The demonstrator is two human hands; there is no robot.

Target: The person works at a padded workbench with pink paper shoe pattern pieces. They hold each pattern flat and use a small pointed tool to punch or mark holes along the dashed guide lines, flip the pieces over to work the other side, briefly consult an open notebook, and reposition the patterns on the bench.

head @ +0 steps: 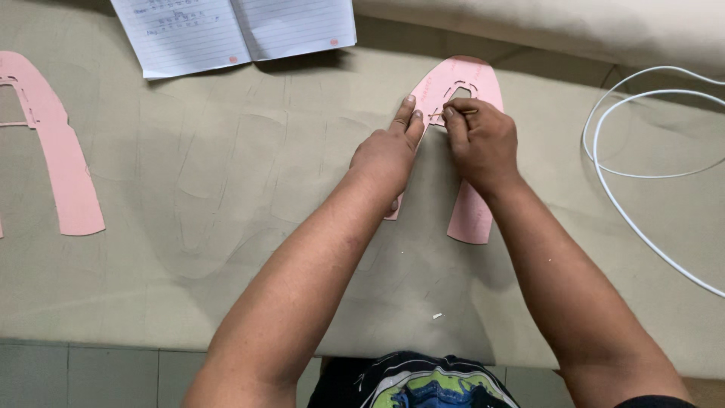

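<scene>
Pink arch-shaped template (470, 79), closed end away, legs toward the person; left hand (387, 155) fingers flat on it, right hand (483, 140) fingers pinching a thin stick (461, 112).

Both hands covered the middle of the pink pattern (461, 83). Thin tool (462, 112) in right hand (483, 143) too small to identify. Left of that pattern, second pink piece (60, 159) and notebook (234, 30) cut by frame edges; white cable (627, 174) ran off right.
</scene>
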